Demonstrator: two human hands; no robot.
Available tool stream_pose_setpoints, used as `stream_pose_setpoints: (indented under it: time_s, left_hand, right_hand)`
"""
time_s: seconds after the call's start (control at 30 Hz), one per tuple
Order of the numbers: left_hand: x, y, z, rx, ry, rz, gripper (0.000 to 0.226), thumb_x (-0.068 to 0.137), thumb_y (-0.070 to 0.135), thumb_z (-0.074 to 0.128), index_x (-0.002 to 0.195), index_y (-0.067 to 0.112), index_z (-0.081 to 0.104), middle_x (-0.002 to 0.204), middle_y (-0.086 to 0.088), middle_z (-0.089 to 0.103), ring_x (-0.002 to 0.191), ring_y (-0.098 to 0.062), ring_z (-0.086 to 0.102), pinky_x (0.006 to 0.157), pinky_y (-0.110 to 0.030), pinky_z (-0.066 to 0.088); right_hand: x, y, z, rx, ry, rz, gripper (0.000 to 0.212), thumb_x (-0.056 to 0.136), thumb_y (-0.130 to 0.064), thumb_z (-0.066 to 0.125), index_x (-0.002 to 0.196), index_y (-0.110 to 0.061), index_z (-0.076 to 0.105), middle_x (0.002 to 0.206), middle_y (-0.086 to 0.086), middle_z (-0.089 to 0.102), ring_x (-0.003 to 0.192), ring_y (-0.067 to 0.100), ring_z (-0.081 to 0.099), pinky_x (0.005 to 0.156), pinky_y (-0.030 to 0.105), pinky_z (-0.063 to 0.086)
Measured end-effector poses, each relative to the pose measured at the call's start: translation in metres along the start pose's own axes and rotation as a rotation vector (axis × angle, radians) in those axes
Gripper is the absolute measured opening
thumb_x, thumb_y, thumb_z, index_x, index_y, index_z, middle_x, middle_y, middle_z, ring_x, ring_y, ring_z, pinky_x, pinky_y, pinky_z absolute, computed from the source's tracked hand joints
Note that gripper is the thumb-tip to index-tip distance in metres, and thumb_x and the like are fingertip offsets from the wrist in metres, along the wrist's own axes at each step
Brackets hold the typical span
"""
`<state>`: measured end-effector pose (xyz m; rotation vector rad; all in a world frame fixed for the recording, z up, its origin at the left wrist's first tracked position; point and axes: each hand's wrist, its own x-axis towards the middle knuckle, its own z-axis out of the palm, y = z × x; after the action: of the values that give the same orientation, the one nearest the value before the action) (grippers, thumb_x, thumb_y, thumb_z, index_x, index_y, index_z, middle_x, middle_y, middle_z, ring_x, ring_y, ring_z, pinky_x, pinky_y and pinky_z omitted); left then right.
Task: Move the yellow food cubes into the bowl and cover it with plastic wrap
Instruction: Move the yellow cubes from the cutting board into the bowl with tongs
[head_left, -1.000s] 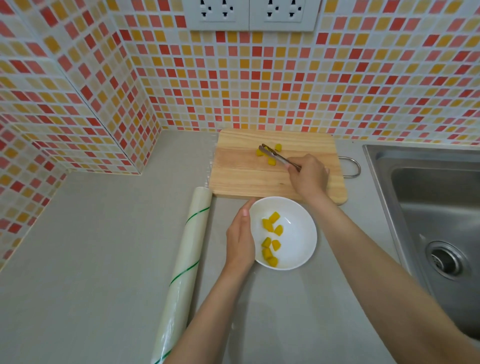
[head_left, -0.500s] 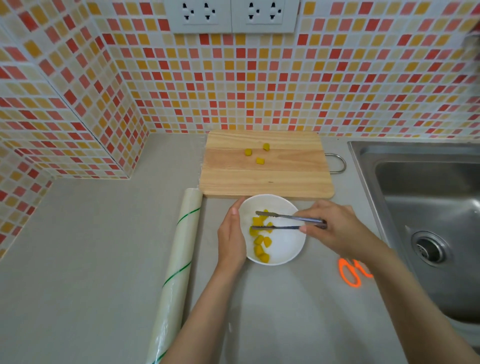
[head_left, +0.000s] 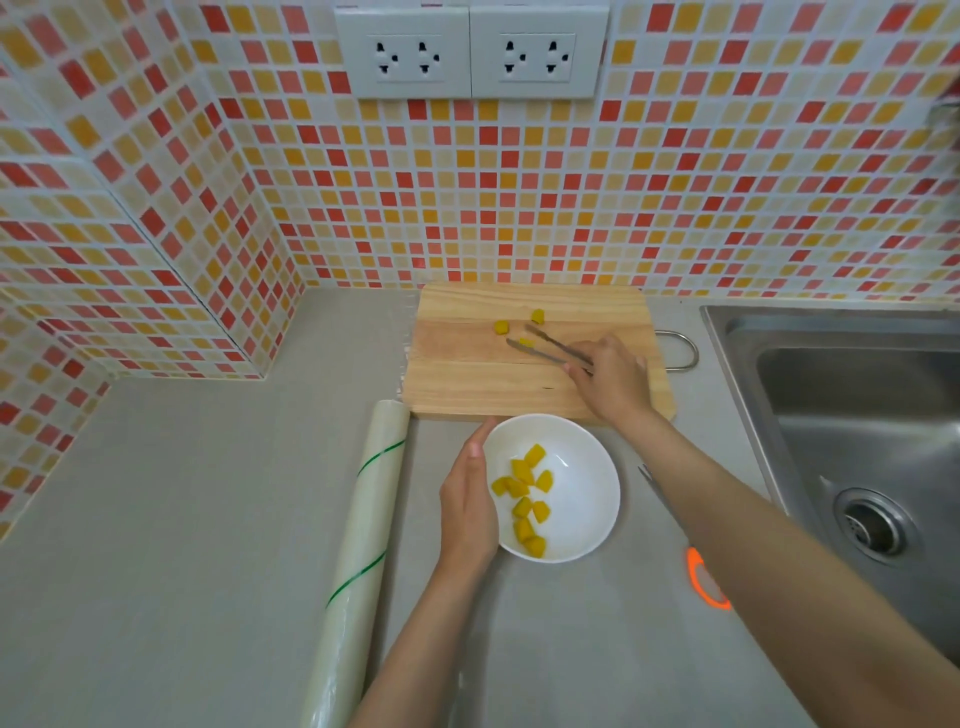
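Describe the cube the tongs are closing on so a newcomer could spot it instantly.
Find the wooden cutting board against the tiled wall. Three yellow cubes lie on its far half. The target cube is the nearest one, sitting between the tips of the metal tongs held by the right hand.

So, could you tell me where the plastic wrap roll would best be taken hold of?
Probably around the middle of the plastic wrap roll, coming from above with the left hand, which rests at the bowl beside it. The roll is a long cylinder lying flat on the counter, so a mid-length grip should balance it.
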<state>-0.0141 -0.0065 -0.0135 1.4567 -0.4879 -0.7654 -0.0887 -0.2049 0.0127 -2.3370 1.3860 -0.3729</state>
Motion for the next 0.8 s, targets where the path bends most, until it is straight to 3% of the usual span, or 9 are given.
stream_pose_setpoints:
  time_s: [0.13, 0.37, 0.47, 0.53, 0.6, 0.73, 0.8]
  left_hand:
    - [0.001, -0.001, 0.000, 0.001, 0.001, -0.002, 0.038, 0.101, 0.034, 0.029, 0.121, 0.031, 0.061, 0.115, 0.018, 0.065, 0.104, 0.007, 0.059, 0.079, -0.006, 0.045]
    - [0.002, -0.002, 0.001, -0.001, -0.001, -0.003, 0.048, 0.092, 0.045, 0.030, 0.123, 0.026, 0.062, 0.119, 0.007, 0.066, 0.110, -0.004, 0.060, 0.090, -0.020, 0.048]
    - [0.001, 0.000, 0.001, -0.002, 0.006, 0.000, 0.044, 0.091, 0.045, 0.030, 0.117, 0.032, 0.063, 0.113, 0.016, 0.067, 0.103, 0.005, 0.060, 0.078, -0.007, 0.045]
    - [0.001, 0.002, 0.001, -0.001, 0.006, 0.002, 0.044, 0.092, 0.044, 0.029, 0.117, 0.032, 0.063, 0.113, 0.016, 0.067, 0.103, 0.006, 0.060, 0.078, -0.006, 0.044]
    - [0.001, 0.002, 0.001, -0.002, -0.003, -0.003, 0.042, 0.096, 0.041, 0.028, 0.117, 0.033, 0.063, 0.113, 0.015, 0.066, 0.105, 0.004, 0.060, 0.080, -0.008, 0.045]
    - [0.001, 0.001, 0.001, 0.006, -0.001, -0.015, 0.041, 0.102, 0.032, 0.025, 0.120, 0.029, 0.061, 0.117, 0.010, 0.065, 0.106, 0.003, 0.059, 0.083, -0.009, 0.045]
    - [0.001, 0.001, 0.001, 0.017, 0.006, -0.007, 0.041, 0.102, 0.030, 0.025, 0.121, 0.025, 0.061, 0.116, 0.008, 0.065, 0.104, 0.004, 0.059, 0.080, -0.007, 0.045]
  right_hand:
    - [-0.003, 0.006, 0.013, 0.025, 0.047, -0.003, 0.028, 0.090, -0.026, 0.054, 0.115, -0.024, 0.064, 0.106, 0.011, 0.059, 0.100, 0.029, 0.055, 0.086, 0.038, 0.030]
    - [-0.021, 0.010, 0.003, 0.236, 0.092, -0.022, 0.024, 0.089, -0.017, 0.058, 0.110, -0.017, 0.069, 0.092, 0.015, 0.062, 0.091, 0.030, 0.058, 0.082, 0.037, 0.039]
    - [-0.049, 0.000, -0.014, 0.451, 0.053, -0.123, 0.023, 0.087, -0.010, 0.060, 0.108, -0.014, 0.070, 0.081, 0.004, 0.056, 0.078, 0.018, 0.055, 0.072, 0.017, 0.040]
    - [-0.073, -0.002, -0.028, 0.524, 0.022, -0.185, 0.023, 0.086, -0.008, 0.061, 0.107, -0.013, 0.070, 0.080, 0.001, 0.053, 0.076, 0.011, 0.053, 0.070, 0.007, 0.038]
    - [-0.099, 0.000, -0.039, 0.522, -0.020, -0.235, 0.024, 0.086, -0.007, 0.062, 0.107, -0.015, 0.070, 0.083, 0.005, 0.055, 0.078, 0.010, 0.055, 0.073, 0.011, 0.041]
    - [-0.132, 0.015, -0.050, 0.295, -0.101, -0.241, 0.027, 0.083, -0.008, 0.066, 0.108, -0.018, 0.070, 0.083, 0.003, 0.056, 0.075, 0.017, 0.057, 0.083, 0.043, 0.043]
    - [-0.139, 0.022, -0.051, 0.237, -0.153, -0.222, 0.031, 0.081, -0.010, 0.068, 0.111, -0.020, 0.068, 0.085, 0.001, 0.054, 0.074, 0.017, 0.054, 0.087, 0.048, 0.042]
